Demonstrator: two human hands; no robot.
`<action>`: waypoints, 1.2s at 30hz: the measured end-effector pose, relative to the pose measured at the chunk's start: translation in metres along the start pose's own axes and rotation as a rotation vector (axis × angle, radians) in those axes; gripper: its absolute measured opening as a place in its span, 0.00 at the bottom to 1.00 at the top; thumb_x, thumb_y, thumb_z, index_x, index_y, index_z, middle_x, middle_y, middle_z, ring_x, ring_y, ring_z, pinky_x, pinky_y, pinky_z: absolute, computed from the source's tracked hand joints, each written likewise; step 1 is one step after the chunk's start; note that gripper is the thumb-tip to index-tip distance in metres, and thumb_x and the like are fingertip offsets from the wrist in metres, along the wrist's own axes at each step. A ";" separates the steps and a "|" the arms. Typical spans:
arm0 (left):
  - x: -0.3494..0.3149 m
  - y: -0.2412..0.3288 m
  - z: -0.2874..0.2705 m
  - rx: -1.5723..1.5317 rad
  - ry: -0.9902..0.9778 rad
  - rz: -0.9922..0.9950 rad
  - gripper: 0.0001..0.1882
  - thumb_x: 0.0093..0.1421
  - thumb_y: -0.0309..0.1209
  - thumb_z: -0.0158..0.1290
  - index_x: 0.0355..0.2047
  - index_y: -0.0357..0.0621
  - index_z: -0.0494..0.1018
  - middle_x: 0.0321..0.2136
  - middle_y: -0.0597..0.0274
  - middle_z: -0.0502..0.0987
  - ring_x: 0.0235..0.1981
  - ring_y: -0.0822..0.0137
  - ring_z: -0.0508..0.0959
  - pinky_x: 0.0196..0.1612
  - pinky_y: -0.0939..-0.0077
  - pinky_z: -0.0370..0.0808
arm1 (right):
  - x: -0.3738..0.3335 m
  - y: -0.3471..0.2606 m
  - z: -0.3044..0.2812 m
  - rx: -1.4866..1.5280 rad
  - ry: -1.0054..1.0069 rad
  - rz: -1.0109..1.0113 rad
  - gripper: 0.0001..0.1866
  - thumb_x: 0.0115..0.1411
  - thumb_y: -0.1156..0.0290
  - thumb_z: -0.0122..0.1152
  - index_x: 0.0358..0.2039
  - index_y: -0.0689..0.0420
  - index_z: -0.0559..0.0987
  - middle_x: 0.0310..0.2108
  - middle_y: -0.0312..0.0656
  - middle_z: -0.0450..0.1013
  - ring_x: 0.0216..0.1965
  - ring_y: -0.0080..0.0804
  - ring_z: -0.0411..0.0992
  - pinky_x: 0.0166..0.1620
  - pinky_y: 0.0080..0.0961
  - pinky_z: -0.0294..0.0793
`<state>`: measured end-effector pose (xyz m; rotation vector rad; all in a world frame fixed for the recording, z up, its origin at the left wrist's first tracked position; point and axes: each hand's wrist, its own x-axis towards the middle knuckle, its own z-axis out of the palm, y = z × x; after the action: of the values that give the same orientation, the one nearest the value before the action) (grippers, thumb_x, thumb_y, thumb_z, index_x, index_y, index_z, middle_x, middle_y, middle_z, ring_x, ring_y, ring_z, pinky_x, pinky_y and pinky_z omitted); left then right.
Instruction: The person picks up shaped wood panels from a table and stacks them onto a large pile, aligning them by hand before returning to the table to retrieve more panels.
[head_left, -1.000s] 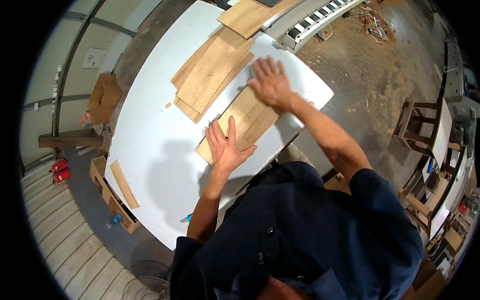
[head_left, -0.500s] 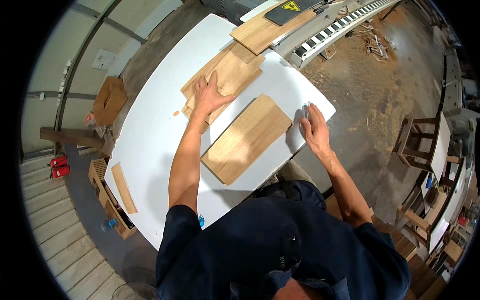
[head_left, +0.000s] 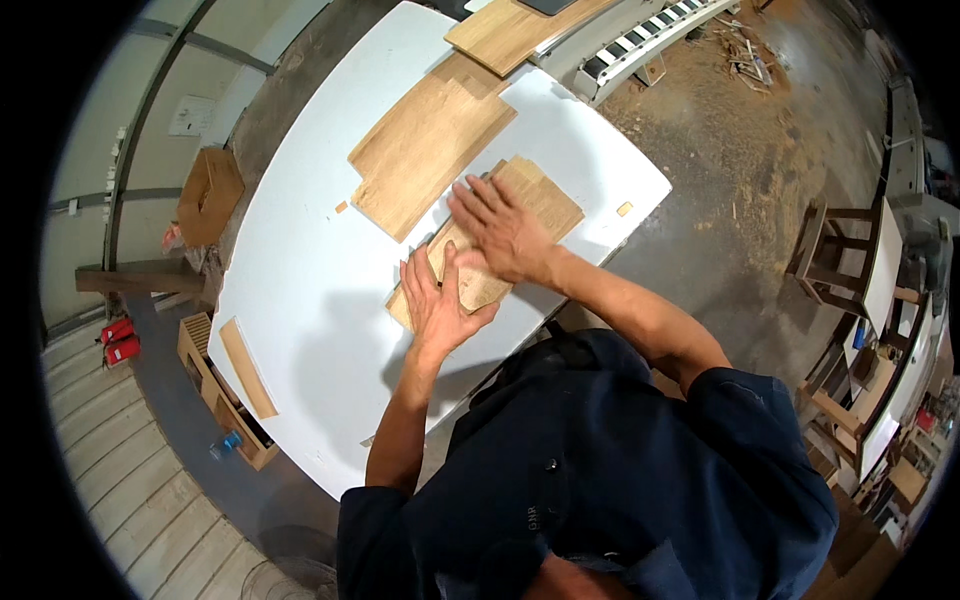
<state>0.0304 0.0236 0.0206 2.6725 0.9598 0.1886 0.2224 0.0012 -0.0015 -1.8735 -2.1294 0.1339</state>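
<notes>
Two wood planks (head_left: 548,196) lie stacked on the white table, their ends slightly out of line. My right hand (head_left: 508,238) is spread flat over the top plank, its fingers stretched toward the far left edge and a little blurred. Beside it, my left hand (head_left: 436,308) touches the stack's near left end, fingers extended and the thumb pointing up along the wood. Part of the upper plank is hidden under both hands. Beyond them lie more wood planks (head_left: 432,150), overlapping, apart from my hands.
The white table (head_left: 310,260) carries a narrow wood strip (head_left: 248,368) on the left and a small wood chip (head_left: 625,209) near its right corner. Another plank (head_left: 515,35) rests by the machine with a striped roller track (head_left: 650,45). A cardboard box (head_left: 209,195) stands left.
My left hand has come nearer from the far planks, and a second plank now lies on the near one. My right hand has moved left from the table's edge onto the stack.
</notes>
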 end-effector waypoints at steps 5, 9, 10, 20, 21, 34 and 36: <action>-0.005 -0.002 0.000 -0.012 -0.004 -0.011 0.59 0.39 0.53 0.67 0.67 0.44 0.50 0.59 0.30 0.48 0.61 0.35 0.50 0.63 0.34 0.43 | 0.023 0.063 -0.006 0.100 -0.080 0.373 0.39 0.66 0.41 0.31 0.67 0.57 0.55 0.68 0.51 0.49 0.70 0.50 0.40 0.69 0.49 0.35; 0.005 -0.004 -0.003 -0.088 -0.039 -0.010 0.55 0.44 0.53 0.65 0.65 0.41 0.53 0.61 0.29 0.48 0.63 0.33 0.48 0.63 0.36 0.44 | -0.006 0.138 0.016 0.095 0.142 0.580 0.31 0.67 0.49 0.38 0.61 0.61 0.62 0.64 0.53 0.56 0.67 0.54 0.49 0.66 0.53 0.44; 0.013 -0.015 -0.001 -0.087 -0.009 -0.041 0.53 0.45 0.54 0.64 0.65 0.41 0.54 0.62 0.29 0.47 0.63 0.33 0.48 0.63 0.36 0.44 | -0.014 0.141 0.010 0.155 0.209 0.588 0.30 0.67 0.52 0.43 0.59 0.64 0.62 0.61 0.55 0.59 0.65 0.56 0.52 0.65 0.54 0.47; 0.155 -0.098 0.003 0.059 -0.116 -0.075 0.62 0.34 0.52 0.69 0.66 0.44 0.52 0.64 0.29 0.46 0.67 0.37 0.42 0.67 0.44 0.38 | -0.086 0.083 -0.022 0.396 0.309 0.640 0.28 0.68 0.56 0.46 0.57 0.67 0.67 0.59 0.58 0.63 0.61 0.54 0.61 0.63 0.39 0.60; 0.158 -0.092 -0.001 0.061 -0.131 -0.096 0.61 0.34 0.51 0.69 0.67 0.44 0.52 0.63 0.30 0.47 0.66 0.37 0.43 0.67 0.44 0.39 | -0.090 0.082 -0.023 0.395 0.296 0.651 0.29 0.68 0.55 0.45 0.58 0.67 0.67 0.59 0.58 0.63 0.61 0.53 0.61 0.63 0.39 0.60; 0.012 -0.005 -0.023 -0.056 -0.072 0.005 0.55 0.37 0.50 0.68 0.64 0.43 0.57 0.61 0.33 0.48 0.63 0.37 0.49 0.66 0.41 0.44 | -0.026 0.038 -0.044 0.374 0.377 0.131 0.31 0.61 0.60 0.56 0.60 0.63 0.64 0.62 0.55 0.60 0.62 0.54 0.59 0.64 0.45 0.57; 0.008 -0.001 -0.009 -0.032 -0.044 0.069 0.55 0.36 0.51 0.68 0.62 0.43 0.59 0.60 0.34 0.50 0.63 0.37 0.49 0.65 0.37 0.43 | -0.003 0.014 -0.028 0.233 0.162 0.024 0.36 0.64 0.48 0.46 0.63 0.62 0.60 0.65 0.52 0.55 0.67 0.52 0.50 0.67 0.46 0.47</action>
<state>0.0337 0.0311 0.0292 2.6708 0.8446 0.1587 0.2438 -0.0036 0.0214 -1.7145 -1.8963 0.2179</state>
